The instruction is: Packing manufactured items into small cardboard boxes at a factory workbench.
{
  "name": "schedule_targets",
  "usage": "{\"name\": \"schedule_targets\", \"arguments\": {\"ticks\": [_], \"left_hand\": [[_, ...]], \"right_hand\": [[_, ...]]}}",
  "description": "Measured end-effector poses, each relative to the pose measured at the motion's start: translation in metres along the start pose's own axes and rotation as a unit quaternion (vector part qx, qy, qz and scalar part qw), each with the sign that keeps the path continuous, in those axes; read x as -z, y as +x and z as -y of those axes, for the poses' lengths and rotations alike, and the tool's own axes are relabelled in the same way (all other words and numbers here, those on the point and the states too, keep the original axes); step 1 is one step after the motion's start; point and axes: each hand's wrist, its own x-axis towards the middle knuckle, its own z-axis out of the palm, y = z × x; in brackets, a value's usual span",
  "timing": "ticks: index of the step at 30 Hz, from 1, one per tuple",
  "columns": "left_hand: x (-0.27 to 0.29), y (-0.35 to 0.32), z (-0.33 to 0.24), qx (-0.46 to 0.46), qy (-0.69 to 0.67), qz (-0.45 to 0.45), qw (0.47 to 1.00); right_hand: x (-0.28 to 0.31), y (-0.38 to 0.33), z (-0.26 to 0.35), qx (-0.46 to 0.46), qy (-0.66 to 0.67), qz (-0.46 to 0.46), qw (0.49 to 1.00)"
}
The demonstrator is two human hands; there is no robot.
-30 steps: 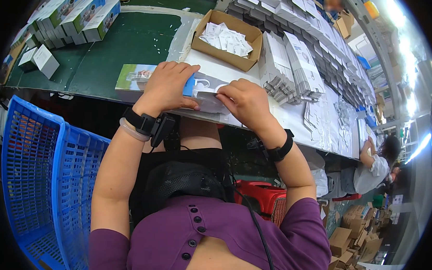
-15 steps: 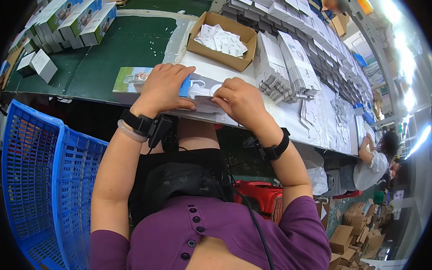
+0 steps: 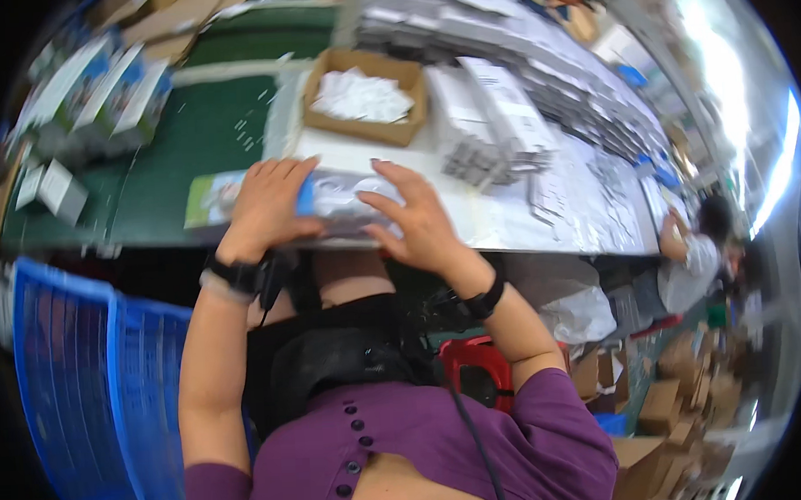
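Note:
A long printed carton (image 3: 334, 196), green at its left end with a blue band and a whitish right part, lies along the near edge of the table. Across its middle rests my left hand (image 3: 272, 204), fingers over the top and thumb along the front side, holding it. My right hand (image 3: 417, 221) is at the carton's right end with fingers spread and curved and nothing gripped. Whether its fingertips touch the carton is blurred. Just beyond stands an open brown cardboard box (image 3: 360, 132) with white paper packets (image 3: 362, 96) in it.
Stacks of flat folded cartons (image 3: 506, 111) stand right of the brown box, with more piled behind. Finished-looking printed boxes (image 3: 76, 94) stand at the far left, near a small white box (image 3: 62, 193). A blue crate (image 3: 67, 381) and red stool (image 3: 468, 359) flank me. Another person (image 3: 694, 259) sits at right.
My right hand's fingers have come off the carton's front flap area and spread apart. My left hand stays on the carton. The whole view has shifted and blurred.

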Motion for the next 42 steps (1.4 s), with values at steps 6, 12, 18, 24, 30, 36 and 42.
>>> {"name": "schedule_targets", "arguments": {"ticks": [6,12,18,24,30,36,42], "left_hand": [[-0.026,-0.009,0.023,0.011,-0.004,0.041,0.999],[-0.011,0.011,-0.006,0.002,-0.077,0.008,0.997],[0.014,0.039,-0.042,0.129,-0.324,-0.130,0.928],[-0.019,0.040,-0.027,0.202,-0.268,-0.305,0.891],[-0.028,0.021,-0.031,0.112,-0.352,-0.281,0.886],[0.018,0.027,-0.040,0.196,-0.670,-0.230,0.678],[0.013,0.035,-0.049,0.217,-0.626,-0.237,0.710]], "right_hand": [[-0.087,-0.056,-0.011,-0.280,0.334,0.004,0.900],[-0.049,-0.015,0.026,-0.251,0.372,-0.039,0.893],[0.005,0.026,0.031,-0.105,0.068,-0.188,0.974],[-0.051,0.061,0.019,-0.175,0.323,-0.241,0.898],[-0.080,0.076,-0.007,-0.160,0.581,-0.220,0.767],[-0.082,0.089,0.005,-0.107,0.726,-0.150,0.662],[-0.082,0.092,0.012,-0.126,0.774,-0.180,0.594]]}}
